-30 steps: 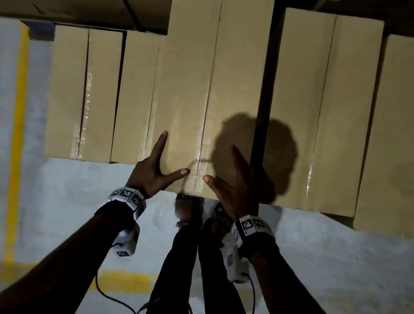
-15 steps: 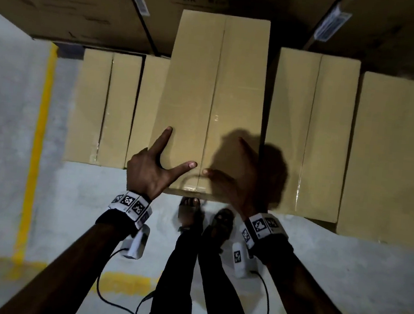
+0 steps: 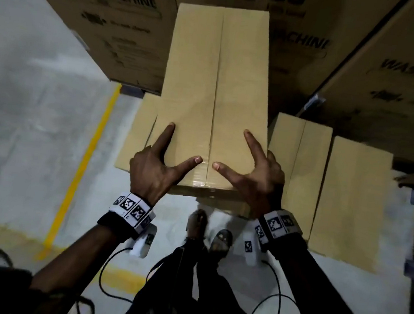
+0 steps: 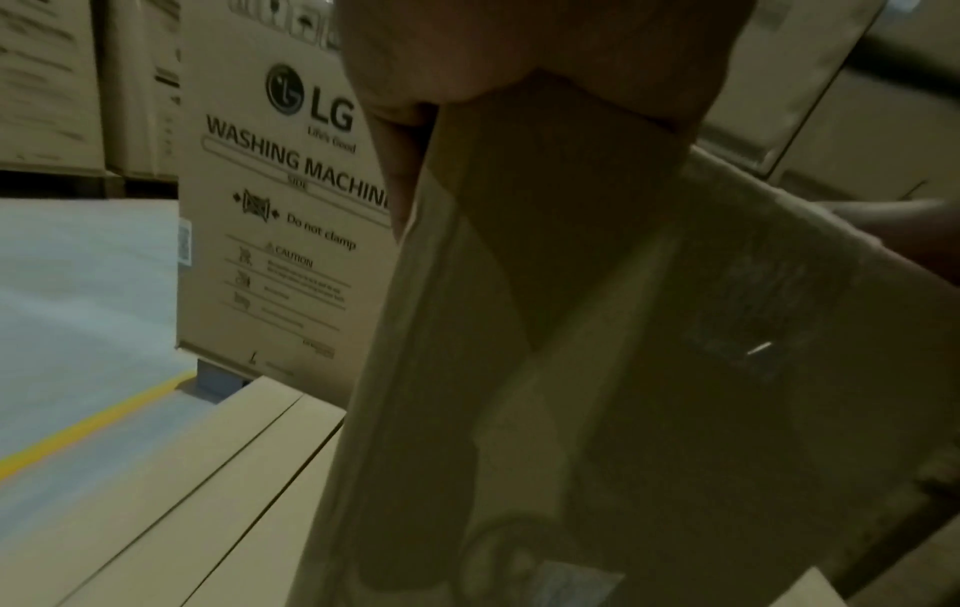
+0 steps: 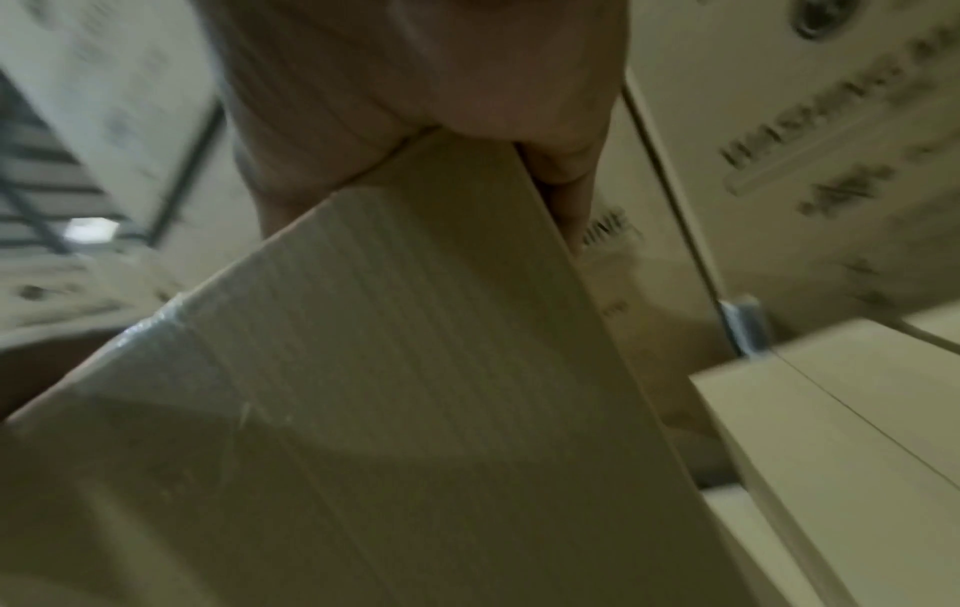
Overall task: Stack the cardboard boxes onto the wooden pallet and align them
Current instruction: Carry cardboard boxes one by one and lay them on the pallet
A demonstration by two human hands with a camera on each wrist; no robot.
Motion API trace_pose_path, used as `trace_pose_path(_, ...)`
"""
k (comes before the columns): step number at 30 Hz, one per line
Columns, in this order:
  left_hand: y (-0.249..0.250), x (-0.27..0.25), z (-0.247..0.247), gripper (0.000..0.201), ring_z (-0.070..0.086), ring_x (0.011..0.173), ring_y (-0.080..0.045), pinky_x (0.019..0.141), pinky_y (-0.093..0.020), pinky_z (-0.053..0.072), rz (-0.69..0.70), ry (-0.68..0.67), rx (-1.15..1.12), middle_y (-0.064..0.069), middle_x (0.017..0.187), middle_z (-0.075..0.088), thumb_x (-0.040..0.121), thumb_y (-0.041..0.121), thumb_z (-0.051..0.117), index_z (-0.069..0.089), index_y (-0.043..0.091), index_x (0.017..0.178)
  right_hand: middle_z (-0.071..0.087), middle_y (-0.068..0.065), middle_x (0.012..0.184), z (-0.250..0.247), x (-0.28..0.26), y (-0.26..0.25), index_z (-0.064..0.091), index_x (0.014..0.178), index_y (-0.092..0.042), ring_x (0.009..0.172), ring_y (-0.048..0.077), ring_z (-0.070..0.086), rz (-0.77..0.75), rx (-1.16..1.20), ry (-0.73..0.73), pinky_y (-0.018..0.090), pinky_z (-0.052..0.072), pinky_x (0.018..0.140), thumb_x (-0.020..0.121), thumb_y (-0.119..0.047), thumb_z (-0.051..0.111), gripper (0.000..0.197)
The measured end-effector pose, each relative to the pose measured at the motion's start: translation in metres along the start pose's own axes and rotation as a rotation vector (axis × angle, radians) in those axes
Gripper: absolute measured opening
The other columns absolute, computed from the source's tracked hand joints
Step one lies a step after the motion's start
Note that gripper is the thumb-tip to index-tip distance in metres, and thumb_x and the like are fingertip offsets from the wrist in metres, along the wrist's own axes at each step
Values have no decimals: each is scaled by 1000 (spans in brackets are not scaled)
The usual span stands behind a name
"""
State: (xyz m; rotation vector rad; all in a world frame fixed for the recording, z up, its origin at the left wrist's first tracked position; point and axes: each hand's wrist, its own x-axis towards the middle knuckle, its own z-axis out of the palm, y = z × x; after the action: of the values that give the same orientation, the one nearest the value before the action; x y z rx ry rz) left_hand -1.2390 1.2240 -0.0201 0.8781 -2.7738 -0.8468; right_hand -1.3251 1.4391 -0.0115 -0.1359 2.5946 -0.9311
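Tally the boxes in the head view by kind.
Plain box held by the left hand and right hand: 1
Plain boxes set down: 3, one on the left, two on the right
Printed washing machine boxes: 3
Total: 7; more may hide under the held one.

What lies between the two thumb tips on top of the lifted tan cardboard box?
In the head view, only the taped centre seam of the tan cardboard box separates the left hand from the right hand.
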Motion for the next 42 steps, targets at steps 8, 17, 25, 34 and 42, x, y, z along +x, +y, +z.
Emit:
trace_pose_path(8,20,-28,-104,104,70,107,-20,92,-34,53,-73,264,-133,0,118,75,62,93,65,37,52,154,51,13,150,-42,-30,-97,21,154,-62,141,36,44,-257,-42,70,45,41,111,63,-94,63,106)
trace_pose_path(17,-62,-21,-207,103,70,109,-19,97,-34,52,-198,496,-238,-3,119,75,62,90,70,39,52,153,46,21,152,17,-31,-244,16,153,-66,145,40,38,-500,-87,-56,58,39,115,62,-92,67,107)
trace_pose_path(25,-233,-8,-325,107,72,98,-21,91,-37,56,-406,673,-167,-4,108,76,60,94,66,40,48,154,54,15,144,175,-42,-418,20,152,-67,138,35,48,-743,-77,-207,55,46,110,58,-94,68,109)
trace_pose_path(34,-408,-10,-453,106,70,99,-18,91,-36,56,-647,834,-89,-1,109,75,62,97,64,37,51,154,62,3,138,352,-83,-604,33,152,-58,128,22,58,-1013,-34,-391,42,50,106,59,-92,70,106)
trace_pose_path(42,-526,3,-525,109,70,101,-25,91,-40,57,-836,957,-40,-8,109,74,62,97,63,36,49,156,63,2,134,488,-101,-736,32,152,-60,126,24,60,-1195,-85,-546,39,48,104,58,-95,67,106)
